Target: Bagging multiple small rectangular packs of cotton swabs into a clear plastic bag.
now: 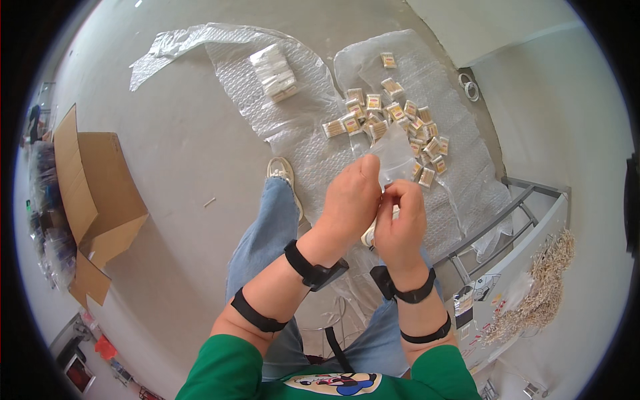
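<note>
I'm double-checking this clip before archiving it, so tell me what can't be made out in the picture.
All in the head view:
- Clear plastic bag: its gripped part is covered by the left hand and right hand.
- Right shoe: mostly hidden by the right hand.
- Small packets: print too small to read.
- Wrapped bundles at far left: blurred, near the fisheye rim.

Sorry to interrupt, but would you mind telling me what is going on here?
The person's left hand and right hand are close together, holding what looks like a clear plastic bag. Beyond it, small packets of sticks lie scattered on bubble wrap over the floor. A wrapped bundle rests farther left, with an open cardboard box left of that.
</note>
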`<state>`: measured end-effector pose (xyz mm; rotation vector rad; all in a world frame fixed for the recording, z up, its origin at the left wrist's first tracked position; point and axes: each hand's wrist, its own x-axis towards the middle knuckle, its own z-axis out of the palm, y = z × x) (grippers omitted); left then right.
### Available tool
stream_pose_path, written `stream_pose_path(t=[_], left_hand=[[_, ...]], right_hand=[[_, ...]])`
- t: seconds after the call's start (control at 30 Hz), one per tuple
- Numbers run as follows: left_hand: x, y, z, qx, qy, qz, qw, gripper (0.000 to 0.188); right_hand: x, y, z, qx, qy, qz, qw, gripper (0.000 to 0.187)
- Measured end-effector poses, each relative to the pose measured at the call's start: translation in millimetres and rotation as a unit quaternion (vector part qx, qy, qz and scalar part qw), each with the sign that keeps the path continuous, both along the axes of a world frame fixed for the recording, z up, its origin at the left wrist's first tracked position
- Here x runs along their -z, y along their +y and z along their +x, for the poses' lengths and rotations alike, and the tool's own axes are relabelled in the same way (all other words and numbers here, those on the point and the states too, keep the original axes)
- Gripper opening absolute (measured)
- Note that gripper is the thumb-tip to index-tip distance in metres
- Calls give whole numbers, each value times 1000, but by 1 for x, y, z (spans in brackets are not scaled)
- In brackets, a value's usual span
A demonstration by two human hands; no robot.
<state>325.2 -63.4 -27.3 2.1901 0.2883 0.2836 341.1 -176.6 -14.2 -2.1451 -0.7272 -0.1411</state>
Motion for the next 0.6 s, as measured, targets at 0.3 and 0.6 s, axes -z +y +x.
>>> stream_pose_path(t=[0.3,0.6], left_hand=[[-13,-48,-17,206,-85,-44,974,23],[-16,-54,-30,315,-92,-80,941,31]], right_hand=[[67,-27,45,-7,657,498,567,29],[24,-29,55,113,577,483,648,78]])
